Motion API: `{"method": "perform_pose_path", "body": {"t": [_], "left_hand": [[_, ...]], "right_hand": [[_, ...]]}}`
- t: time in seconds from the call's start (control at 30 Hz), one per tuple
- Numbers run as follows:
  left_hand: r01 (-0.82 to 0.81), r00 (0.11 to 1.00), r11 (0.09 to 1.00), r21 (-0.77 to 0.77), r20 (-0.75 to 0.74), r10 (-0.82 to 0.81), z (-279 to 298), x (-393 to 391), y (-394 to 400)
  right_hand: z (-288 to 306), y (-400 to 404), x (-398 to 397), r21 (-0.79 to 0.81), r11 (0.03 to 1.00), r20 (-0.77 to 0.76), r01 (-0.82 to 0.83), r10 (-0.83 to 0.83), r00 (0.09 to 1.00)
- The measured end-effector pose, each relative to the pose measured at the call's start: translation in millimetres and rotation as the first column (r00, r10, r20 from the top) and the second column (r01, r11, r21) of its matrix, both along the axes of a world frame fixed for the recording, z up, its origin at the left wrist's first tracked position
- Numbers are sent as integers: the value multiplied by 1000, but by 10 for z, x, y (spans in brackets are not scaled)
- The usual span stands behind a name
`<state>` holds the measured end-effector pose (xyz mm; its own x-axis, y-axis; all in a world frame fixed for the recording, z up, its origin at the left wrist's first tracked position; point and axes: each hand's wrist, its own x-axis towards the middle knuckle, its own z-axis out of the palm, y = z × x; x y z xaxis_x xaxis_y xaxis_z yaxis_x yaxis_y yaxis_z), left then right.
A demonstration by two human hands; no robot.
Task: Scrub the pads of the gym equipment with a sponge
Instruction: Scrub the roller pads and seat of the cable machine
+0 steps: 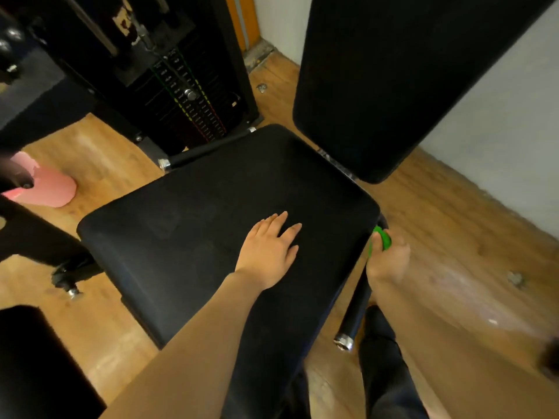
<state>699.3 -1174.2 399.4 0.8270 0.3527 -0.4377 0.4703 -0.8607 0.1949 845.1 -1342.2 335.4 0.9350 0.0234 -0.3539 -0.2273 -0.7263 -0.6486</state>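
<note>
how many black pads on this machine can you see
2: the seat pad under the flat left hand, and the upright back pad behind it. The right hand holds the green sponge at the seat's right edge. Others may be out of frame.

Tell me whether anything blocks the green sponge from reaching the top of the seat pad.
Only the left hand, lying flat on the seat pad. The right hand holds the green sponge at the pad's right edge. The rest of the top shows nothing in the way.
</note>
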Motion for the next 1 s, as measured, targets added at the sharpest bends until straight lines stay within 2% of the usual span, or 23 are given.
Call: {"method": "perform_pose_path", "body": {"t": [0.2,0.53,0.6,0.7,0.83,1.0], "left_hand": [[171,985,985,15,-1,-171,-230,206,88],[240,969,971,11,52,-240,-742,882,-222],[235,970,970,56,58,-238,-820,901,-271],[230,967,963,144,82,-243,-895,866,-303],[223,962,964,146,129,-242,-947,861,-297],[225,955,960,167,157,-252,-989,843,-292]], "right_hand": [[-146,-103,-111,41,975,-24,219,-218,976],[-467,12,326,223,895,24,386,-401,916],[-538,64,395,246,879,18,408,-425,905],[-619,115,499,277,872,-2,404,-419,908],[-691,217,665,335,878,-20,342,-357,934],[-768,329,696,360,898,-115,253,-226,967]]}}
